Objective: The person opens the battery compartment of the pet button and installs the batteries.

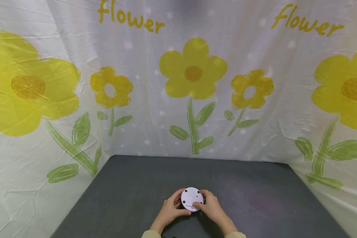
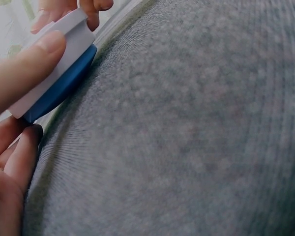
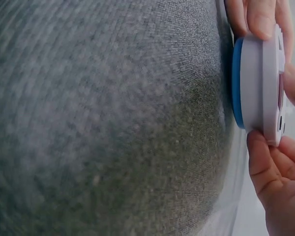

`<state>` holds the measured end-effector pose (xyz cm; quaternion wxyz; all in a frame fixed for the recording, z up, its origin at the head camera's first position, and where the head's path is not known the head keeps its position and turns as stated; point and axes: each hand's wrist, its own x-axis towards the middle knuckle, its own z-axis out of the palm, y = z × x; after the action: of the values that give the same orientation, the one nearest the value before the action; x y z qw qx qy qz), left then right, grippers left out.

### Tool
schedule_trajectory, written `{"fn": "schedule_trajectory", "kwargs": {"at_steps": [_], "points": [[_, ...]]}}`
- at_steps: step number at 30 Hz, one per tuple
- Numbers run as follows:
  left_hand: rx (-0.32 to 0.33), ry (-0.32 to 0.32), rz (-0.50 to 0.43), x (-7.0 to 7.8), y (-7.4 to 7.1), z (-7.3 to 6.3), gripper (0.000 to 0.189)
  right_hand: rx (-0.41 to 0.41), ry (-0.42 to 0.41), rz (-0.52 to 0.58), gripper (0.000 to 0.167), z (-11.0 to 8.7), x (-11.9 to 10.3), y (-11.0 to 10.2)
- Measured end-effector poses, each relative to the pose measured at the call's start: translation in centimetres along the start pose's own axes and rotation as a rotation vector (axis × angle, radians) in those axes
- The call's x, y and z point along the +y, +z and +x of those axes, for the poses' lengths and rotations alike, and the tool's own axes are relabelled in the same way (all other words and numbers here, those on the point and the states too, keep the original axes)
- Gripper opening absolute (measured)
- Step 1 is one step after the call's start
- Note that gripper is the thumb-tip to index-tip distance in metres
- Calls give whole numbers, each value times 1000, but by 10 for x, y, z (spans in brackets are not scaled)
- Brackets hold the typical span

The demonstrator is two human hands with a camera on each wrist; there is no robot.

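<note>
A round white device [image 1: 191,195] with several black feet, a cluster of small holes and a rectangular cover outline lies between both hands. Its blue side [image 3: 237,83] faces down toward the dark table, as the right wrist view shows. My left hand [image 1: 172,207] grips the left edge, with the thumb along the near rim and the fingers around the far left. From the right, my right hand [image 1: 212,206] holds the rim with its fingers, its thumb pressing on the cover area. That thumb partly hides the cover; whether it is loose I cannot tell.
The dark grey tabletop [image 1: 131,185] extends around the hands. A white cloth [image 1: 148,115] printed with yellow flowers hangs behind the table and along both sides. Pale sleeves [image 1: 235,234] show at the bottom edge.
</note>
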<state>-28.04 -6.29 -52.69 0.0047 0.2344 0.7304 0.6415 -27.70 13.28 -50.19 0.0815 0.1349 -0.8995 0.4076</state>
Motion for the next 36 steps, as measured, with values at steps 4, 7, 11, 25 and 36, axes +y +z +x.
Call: {"fn": "schedule_trajectory", "kwargs": {"at_steps": [4, 7, 11, 25, 36], "points": [[-21, 23, -16, -1, 0, 0, 80, 17, 6, 0, 56, 0, 0, 1], [-38, 29, -27, -1, 0, 0, 79, 35, 17, 0, 57, 0, 0, 2], [-41, 39, -11, -1, 1, 0, 78, 59, 34, -3, 57, 0, -2, 3], [-39, 45, 20, 0, 1, 1, 78, 106, 72, -13, 56, 0, -7, 5], [-20, -30, 32, -28, 1, 7, 78, 54, 14, 16, 50, -4, -5, 1]]}}
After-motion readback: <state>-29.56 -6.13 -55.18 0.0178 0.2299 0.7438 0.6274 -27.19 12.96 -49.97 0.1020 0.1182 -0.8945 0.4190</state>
